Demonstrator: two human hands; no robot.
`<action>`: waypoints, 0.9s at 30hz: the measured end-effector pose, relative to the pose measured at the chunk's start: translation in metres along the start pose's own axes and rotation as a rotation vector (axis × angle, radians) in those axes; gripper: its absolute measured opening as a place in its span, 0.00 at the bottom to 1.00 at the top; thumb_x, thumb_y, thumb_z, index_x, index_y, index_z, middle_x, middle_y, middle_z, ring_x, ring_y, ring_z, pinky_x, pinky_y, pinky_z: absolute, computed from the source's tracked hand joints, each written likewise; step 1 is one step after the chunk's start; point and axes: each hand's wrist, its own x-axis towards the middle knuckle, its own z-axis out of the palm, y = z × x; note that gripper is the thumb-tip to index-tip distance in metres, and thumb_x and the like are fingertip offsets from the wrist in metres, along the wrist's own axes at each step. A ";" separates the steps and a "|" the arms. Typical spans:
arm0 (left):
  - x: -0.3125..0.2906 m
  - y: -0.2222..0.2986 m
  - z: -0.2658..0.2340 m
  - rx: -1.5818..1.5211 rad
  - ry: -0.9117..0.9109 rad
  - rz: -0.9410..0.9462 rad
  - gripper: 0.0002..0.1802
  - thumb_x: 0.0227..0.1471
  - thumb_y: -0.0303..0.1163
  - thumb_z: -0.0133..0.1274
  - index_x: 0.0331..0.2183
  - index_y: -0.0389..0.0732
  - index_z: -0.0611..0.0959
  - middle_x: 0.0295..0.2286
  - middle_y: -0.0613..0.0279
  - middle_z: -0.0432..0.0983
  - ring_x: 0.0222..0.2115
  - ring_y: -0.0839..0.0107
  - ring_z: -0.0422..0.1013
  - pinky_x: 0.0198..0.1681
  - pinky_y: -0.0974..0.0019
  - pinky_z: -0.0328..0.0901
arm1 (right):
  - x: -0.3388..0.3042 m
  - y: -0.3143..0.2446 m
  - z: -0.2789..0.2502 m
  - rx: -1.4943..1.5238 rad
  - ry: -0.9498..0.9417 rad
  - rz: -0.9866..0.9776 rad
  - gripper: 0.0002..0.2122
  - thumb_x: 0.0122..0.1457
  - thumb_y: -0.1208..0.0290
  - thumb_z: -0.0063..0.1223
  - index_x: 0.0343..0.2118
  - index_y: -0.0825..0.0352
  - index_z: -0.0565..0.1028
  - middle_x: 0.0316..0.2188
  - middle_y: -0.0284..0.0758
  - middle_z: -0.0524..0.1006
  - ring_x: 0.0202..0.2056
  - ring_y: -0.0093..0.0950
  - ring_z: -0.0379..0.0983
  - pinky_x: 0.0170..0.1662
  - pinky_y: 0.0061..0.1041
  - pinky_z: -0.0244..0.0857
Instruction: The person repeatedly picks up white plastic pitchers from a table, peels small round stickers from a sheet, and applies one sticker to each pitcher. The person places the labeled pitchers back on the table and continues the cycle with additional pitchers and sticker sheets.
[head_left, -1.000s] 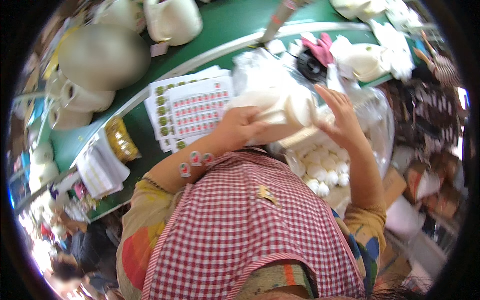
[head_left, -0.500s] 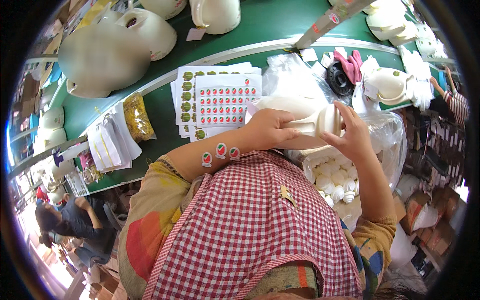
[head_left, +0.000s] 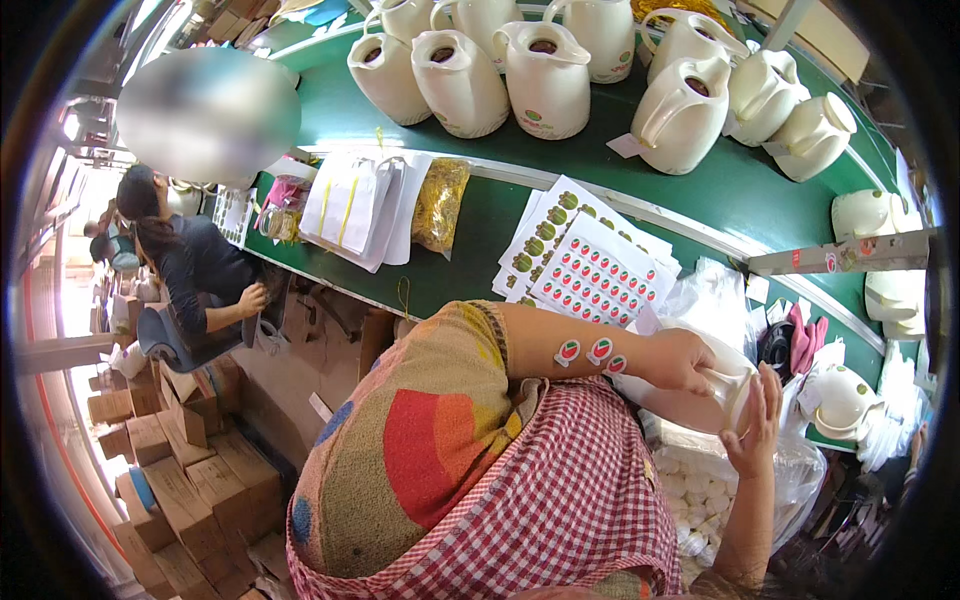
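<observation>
A cream jug [head_left: 668, 402] lies on its side in front of me, its mouth end to the right. Near its handle, my left hand [head_left: 682, 362] is closed, the fingers curled at the handle. My right hand [head_left: 757, 418] clasps the mouth end, thumb below and fingers laid along the far side. What lies under its palm is hidden. Three small red-and-green stickers [head_left: 599, 351] are stuck on my left forearm. Beyond that arm are sheets of red-and-green stickers [head_left: 600, 285], on top of sheets with green round stickers [head_left: 540, 240].
Several cream jugs [head_left: 545, 85] stand on the green bench [head_left: 330, 100]. To the left are white papers [head_left: 350, 210] and a bag of gold ties [head_left: 440, 205]. A plastic bag of white stoppers [head_left: 700, 490] sits below the jug. Cardboard boxes [head_left: 190, 490] and a seated person [head_left: 195, 265] are farther left.
My view has swung left, so more standing jugs and the boxes show. My right hand's fingers have straightened along the mouth end; my left hand stays at the handle.
</observation>
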 end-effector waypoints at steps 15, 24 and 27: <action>0.013 0.004 0.030 -0.230 -0.024 0.050 0.15 0.44 0.38 0.53 0.26 0.34 0.77 0.19 0.53 0.75 0.22 0.63 0.72 0.27 0.64 0.64 | 0.003 0.027 -0.006 0.044 -0.103 0.021 0.33 0.54 0.46 0.40 0.53 0.71 0.61 0.53 0.48 0.59 0.55 0.44 0.54 0.57 0.39 0.47; 0.046 -0.030 0.054 0.224 0.216 0.408 0.16 0.45 0.39 0.54 0.28 0.33 0.78 0.20 0.53 0.74 0.20 0.69 0.71 0.21 0.66 0.63 | 0.003 0.046 0.019 0.146 0.077 0.312 0.21 0.54 0.63 0.40 0.47 0.73 0.66 0.45 0.45 0.66 0.46 0.40 0.63 0.51 0.34 0.54; 0.050 -0.030 0.052 -0.274 -0.084 0.296 0.19 0.49 0.42 0.52 0.34 0.34 0.76 0.22 0.57 0.72 0.22 0.72 0.69 0.22 0.67 0.64 | 0.003 0.061 0.025 0.205 0.121 0.344 0.20 0.53 0.66 0.45 0.47 0.72 0.67 0.47 0.45 0.66 0.49 0.38 0.62 0.54 0.33 0.53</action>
